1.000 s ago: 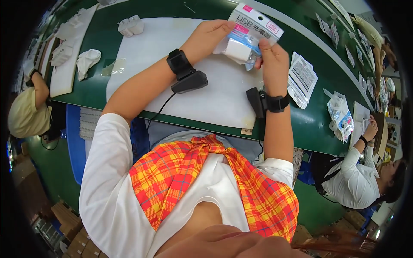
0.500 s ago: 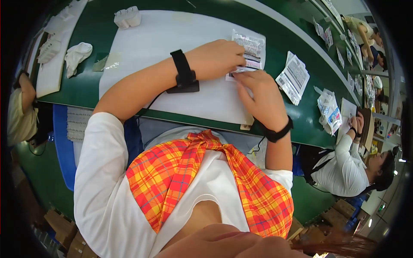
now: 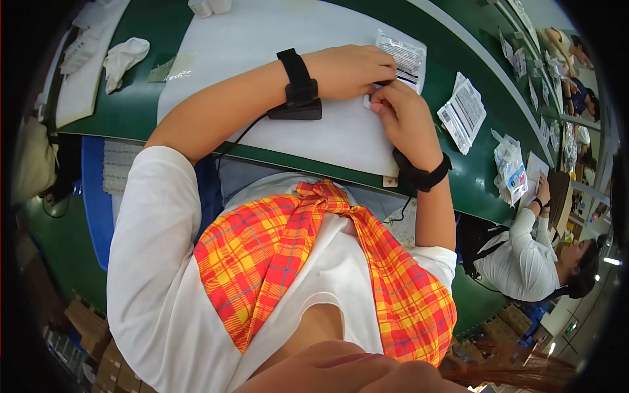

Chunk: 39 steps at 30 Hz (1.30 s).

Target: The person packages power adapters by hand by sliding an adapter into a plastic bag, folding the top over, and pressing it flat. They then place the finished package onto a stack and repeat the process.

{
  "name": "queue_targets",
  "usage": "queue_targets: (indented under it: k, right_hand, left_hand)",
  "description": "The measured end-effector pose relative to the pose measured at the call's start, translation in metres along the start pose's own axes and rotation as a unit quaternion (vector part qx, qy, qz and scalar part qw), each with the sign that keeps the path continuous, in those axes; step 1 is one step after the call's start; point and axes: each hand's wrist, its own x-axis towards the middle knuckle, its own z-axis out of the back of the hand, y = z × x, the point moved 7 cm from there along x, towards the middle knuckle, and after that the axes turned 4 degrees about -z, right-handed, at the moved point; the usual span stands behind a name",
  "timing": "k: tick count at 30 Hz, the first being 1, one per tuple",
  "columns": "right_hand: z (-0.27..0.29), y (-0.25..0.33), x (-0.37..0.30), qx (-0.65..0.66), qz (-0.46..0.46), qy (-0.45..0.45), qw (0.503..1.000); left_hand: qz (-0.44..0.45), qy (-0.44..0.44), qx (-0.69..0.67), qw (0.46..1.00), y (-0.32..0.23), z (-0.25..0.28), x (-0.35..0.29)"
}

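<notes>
A flat clear-and-silver printed packet (image 3: 407, 59) lies on the white mat (image 3: 255, 49), its near part hidden under my hands. My left hand (image 3: 354, 69) reaches across from the left, its fingers curled down on the near part of the packet. Close against it, my right hand (image 3: 405, 112) is closed, with thumb and forefinger pinched at the packet's near edge. The two hands' fingertips almost meet there. Each wrist wears a black band; a cable runs from the dark box at the left one.
Right of the mat lie a stack of printed packets (image 3: 463, 114) and a crumpled plastic packet (image 3: 510, 169) on the green table (image 3: 475, 180). At left are a white cloth (image 3: 124, 60) and white plug-like pieces (image 3: 208, 6). A co-worker (image 3: 524, 259) sits at the right.
My right hand has moved up against the left and its fingers have pinched together at the packet's near edge. My left fingers have curled more. The whole view has shifted slightly.
</notes>
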Motion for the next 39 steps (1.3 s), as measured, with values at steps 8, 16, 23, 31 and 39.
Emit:
queue_targets:
  k: [8, 16, 23, 31, 39]
  right_hand:
    - [0.091, -0.074, -0.15, 0.175, -0.143, -0.14, 0.964]
    - [0.053, -0.206, -0.452, 0.12, -0.495, -0.336, 0.792]
    - [0.099, -0.082, -0.198, -0.067, -0.271, -0.309, 0.909]
    - [0.053, -0.055, -0.007, -0.002, -0.213, -0.133, 0.968]
    - [0.048, -0.074, 0.013, -0.033, -0.15, -0.153, 0.976]
  left_hand:
    - [0.047, 0.023, 0.0, 0.999, 0.002, 0.008, -0.015]
    - [0.098, 0.068, 0.079, 0.99, -0.014, 0.007, 0.005]
    - [0.046, -0.078, 0.178, 0.98, -0.029, 0.024, 0.005]
    - [0.066, -0.068, 0.172, 0.981, -0.015, 0.016, 0.009]
    - [0.159, -0.054, 0.211, 0.963, 0.005, 0.021, -0.004]
